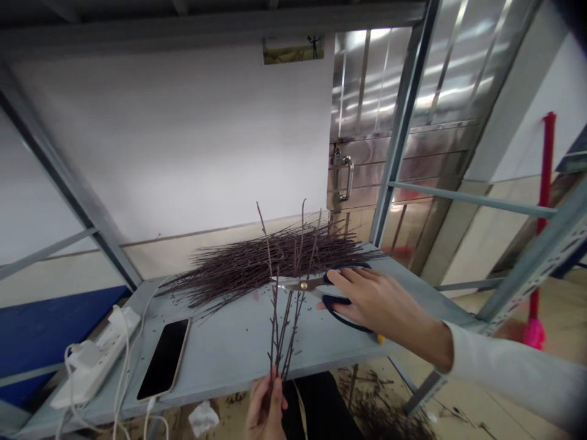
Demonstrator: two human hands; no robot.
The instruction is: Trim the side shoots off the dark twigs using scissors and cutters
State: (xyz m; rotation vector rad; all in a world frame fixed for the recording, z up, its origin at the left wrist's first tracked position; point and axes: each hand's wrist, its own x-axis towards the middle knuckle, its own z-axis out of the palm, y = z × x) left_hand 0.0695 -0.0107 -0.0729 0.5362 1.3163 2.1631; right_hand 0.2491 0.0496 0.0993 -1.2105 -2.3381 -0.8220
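Note:
Several thin dark twigs stand upright in my left hand, pinched near their lower ends at the front edge of the shelf. My right hand grips a pair of scissors by the dark blue handles. The scissor blades point left and lie across the upper part of the twigs, slightly apart; whether they touch a twig I cannot tell. Behind the blades, a large heap of similar twigs lies along the back of the shelf.
On the grey shelf lie a phone and a white power strip with cables at the left. Metal uprights frame both sides. Cut twigs and a crumpled tissue lie on the floor below.

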